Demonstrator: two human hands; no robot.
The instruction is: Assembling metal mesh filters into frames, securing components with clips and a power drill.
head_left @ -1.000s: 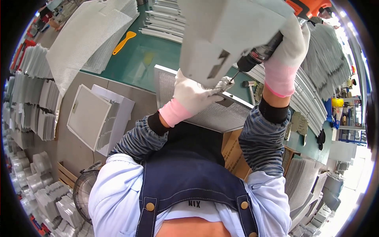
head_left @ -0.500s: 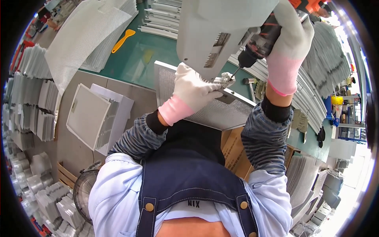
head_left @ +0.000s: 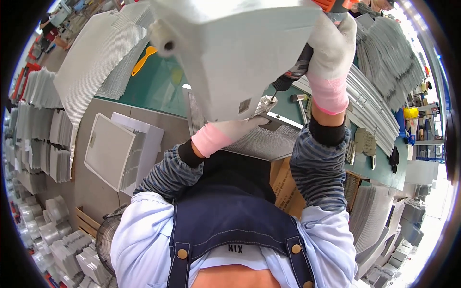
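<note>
My right hand, in a white glove with a pink cuff, grips a power screwdriver with a black nose and an orange top. Its bit points down at a small metal latch on the edge of a mesh filter panel. My left hand, gloved the same way, holds that latch against the panel's frame. Its fingers are mostly hidden behind a big pale grey box-shaped thing hanging close to the camera.
The panel lies on a green worktable with a yellow scraper, a hammer and large mesh sheets. Framed filters are stacked at the left, and more stacks stand at the right. A cardboard box sits under the table.
The right hand and screwdriver rose toward the top of the view. The grey box-shaped thing now fills more of the picture and covers most of the left hand.
</note>
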